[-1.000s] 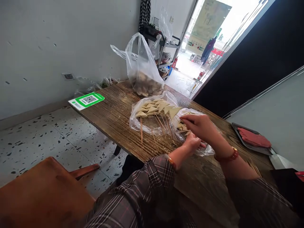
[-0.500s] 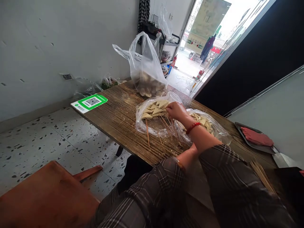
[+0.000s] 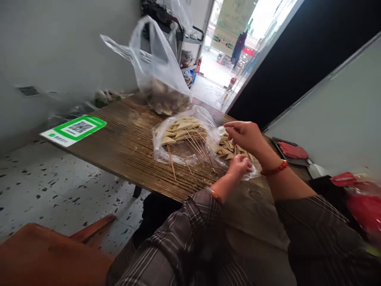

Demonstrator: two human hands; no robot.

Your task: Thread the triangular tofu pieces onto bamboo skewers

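Note:
Triangular pale yellow pieces (image 3: 183, 128) lie in an open clear plastic bag on the wooden table (image 3: 127, 153). More such pieces (image 3: 228, 149) fill a second bag to its right. Several thin sticks (image 3: 172, 163) rest across the first bag's near edge and the table. Over the second bag is my right hand (image 3: 245, 135), index finger and thumb apart and nothing visible between them. Just below it, at that bag's near edge, my left hand (image 3: 238, 166) has its fingers curled together; what they hold is hidden.
A tall clear bag of brownish lumps (image 3: 166, 97) stands at the table's far side. A green and white QR card (image 3: 79, 128) lies at the left corner. To the right are a dark tray with a red cloth (image 3: 293, 151) and red plastic bags (image 3: 364, 202). An orange-brown seat (image 3: 50, 254) stands lower left.
My right hand has left the first bag's pieces and moved right, its fingers parting. My left hand, hidden behind the right arm before, now shows. The view has turned right.

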